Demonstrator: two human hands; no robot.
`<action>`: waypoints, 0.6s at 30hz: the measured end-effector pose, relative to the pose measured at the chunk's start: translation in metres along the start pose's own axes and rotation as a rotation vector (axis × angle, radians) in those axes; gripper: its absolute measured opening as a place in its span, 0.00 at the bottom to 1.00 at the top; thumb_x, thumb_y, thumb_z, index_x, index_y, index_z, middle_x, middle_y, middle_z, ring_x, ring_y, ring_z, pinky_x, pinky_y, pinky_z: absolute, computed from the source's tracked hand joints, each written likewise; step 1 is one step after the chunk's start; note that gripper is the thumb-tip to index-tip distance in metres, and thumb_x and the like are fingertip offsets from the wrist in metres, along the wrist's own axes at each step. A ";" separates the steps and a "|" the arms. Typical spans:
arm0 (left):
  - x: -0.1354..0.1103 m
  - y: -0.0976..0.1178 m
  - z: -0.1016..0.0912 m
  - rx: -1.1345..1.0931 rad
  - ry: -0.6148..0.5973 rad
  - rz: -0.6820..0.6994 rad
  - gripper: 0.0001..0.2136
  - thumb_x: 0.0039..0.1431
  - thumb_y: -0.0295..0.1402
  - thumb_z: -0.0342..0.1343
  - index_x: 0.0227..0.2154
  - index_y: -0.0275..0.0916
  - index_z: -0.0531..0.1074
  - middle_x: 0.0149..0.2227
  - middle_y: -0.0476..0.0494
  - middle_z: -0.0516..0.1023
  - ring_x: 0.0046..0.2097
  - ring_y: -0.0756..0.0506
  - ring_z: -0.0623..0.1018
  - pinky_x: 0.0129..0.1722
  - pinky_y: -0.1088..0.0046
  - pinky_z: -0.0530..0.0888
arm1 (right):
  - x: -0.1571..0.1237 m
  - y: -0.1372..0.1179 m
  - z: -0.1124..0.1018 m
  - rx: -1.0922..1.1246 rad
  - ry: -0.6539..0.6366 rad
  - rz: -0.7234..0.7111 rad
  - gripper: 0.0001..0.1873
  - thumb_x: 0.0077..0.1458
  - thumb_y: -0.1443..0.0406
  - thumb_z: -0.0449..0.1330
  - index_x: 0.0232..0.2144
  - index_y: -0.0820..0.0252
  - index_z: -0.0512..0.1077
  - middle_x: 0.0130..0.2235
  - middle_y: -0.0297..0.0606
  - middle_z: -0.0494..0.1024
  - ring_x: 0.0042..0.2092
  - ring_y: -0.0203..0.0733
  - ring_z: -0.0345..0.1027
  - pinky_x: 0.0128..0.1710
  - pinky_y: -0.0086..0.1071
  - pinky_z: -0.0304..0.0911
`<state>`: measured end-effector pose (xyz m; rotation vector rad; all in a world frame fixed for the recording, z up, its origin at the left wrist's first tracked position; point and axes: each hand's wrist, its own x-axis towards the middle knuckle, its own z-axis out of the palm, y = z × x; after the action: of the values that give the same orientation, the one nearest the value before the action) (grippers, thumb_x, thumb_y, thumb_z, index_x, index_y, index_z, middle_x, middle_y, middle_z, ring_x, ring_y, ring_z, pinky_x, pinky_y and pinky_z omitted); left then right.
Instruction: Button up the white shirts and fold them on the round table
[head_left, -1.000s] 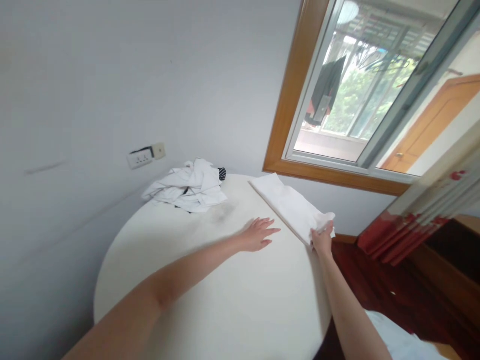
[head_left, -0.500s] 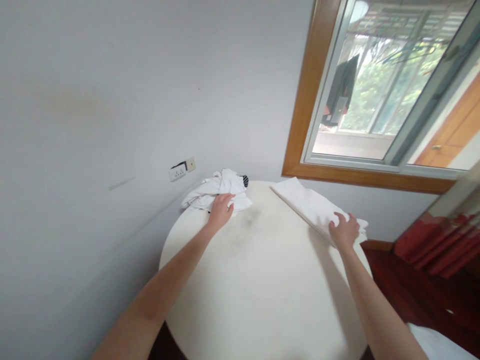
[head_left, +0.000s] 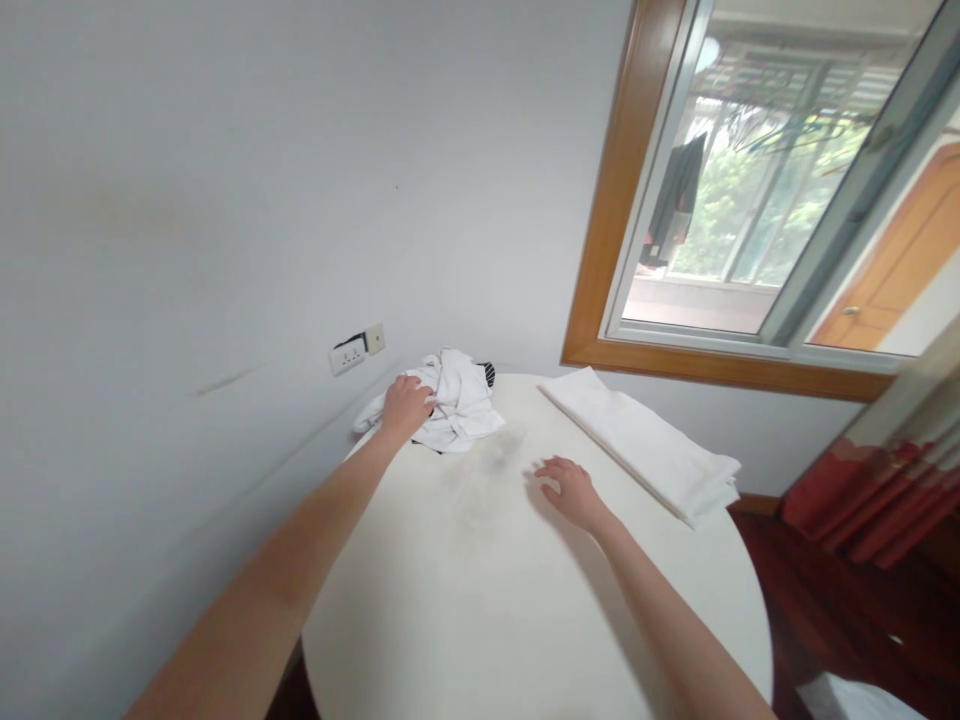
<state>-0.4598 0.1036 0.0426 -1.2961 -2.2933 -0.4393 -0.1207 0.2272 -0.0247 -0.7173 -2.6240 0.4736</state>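
Observation:
A crumpled white garment (head_left: pixel 461 400) lies at the far left of the round white table (head_left: pixel 525 600), against the wall. A black striped bit shows at its back right, and dark edging peeks out along the front. My left hand (head_left: pixel 407 405) rests on the garment's left side, fingers curled into the fabric and partly hidden there. Over the table's middle, to the right of the garment, is my right hand (head_left: pixel 568 490), holding nothing, its fingers apart and loosely bent. A flat folded white cloth (head_left: pixel 645 440) lies along the far right of the table, beyond my right hand.
A wall socket (head_left: pixel 348 356) sits just behind the garment. The wood-framed window (head_left: pixel 585 345) is beyond the table's far edge. A red and cream curtain (head_left: pixel 847 485) hangs at the right, and something white (head_left: pixel 855 695) shows at the lower right by the dark floor.
My right hand has left the folded cloth and moved left over the table. My left hand has shifted left across the crumpled garment, whose front edge spreads slightly nearer.

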 end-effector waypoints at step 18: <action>0.064 0.001 -0.023 -0.453 0.280 -0.371 0.13 0.62 0.40 0.38 0.34 0.40 0.63 0.33 0.41 0.71 0.42 0.41 0.71 0.42 0.64 0.65 | 0.061 -0.015 0.015 0.134 -0.043 -0.197 0.13 0.53 0.66 0.56 0.41 0.54 0.75 0.46 0.38 0.75 0.50 0.43 0.67 0.52 0.38 0.58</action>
<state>-0.4821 0.1381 0.0969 -0.9072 -2.2611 -1.2424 -0.1818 0.2449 -0.0150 -0.4063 -2.6378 0.6048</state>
